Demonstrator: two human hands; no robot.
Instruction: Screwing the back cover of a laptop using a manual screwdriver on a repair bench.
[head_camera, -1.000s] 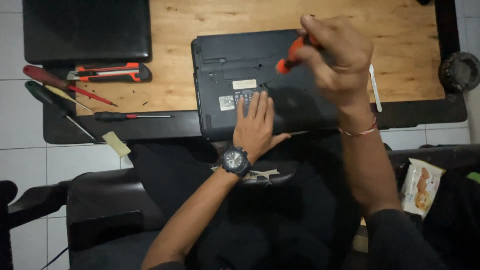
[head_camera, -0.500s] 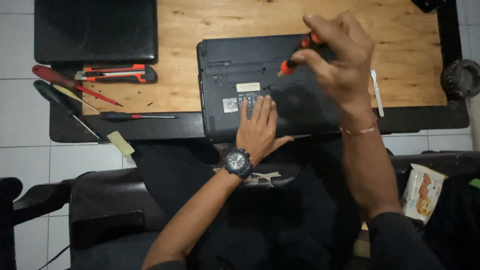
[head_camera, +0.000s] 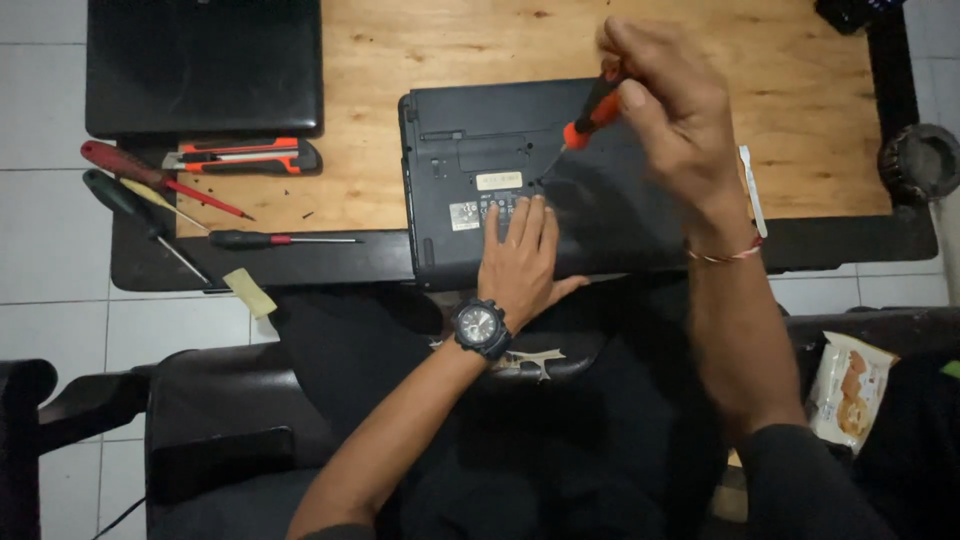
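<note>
— Black plastic underside up: the laptop lies flipped on the wooden table, its near edge hanging toward the person's lap; what are the hands doing on it?

— The left hand lies flat and open on the near part of the base, fingers spread over the pale stickers, gripping nothing; the right hand is closed round an orange-and-black screwdriver, tilted, its tip down on the base just beyond the left fingertips.

— And round about?

— At the table's left edge lie a red-handled screwdriver, a green-handled screwdriver and a black-handled one, with an orange utility knife just beyond them; a second closed black laptop sits at the far left corner; a thin white strip lies right of the right wrist; a snack packet rests well apart, low on the right.
</note>
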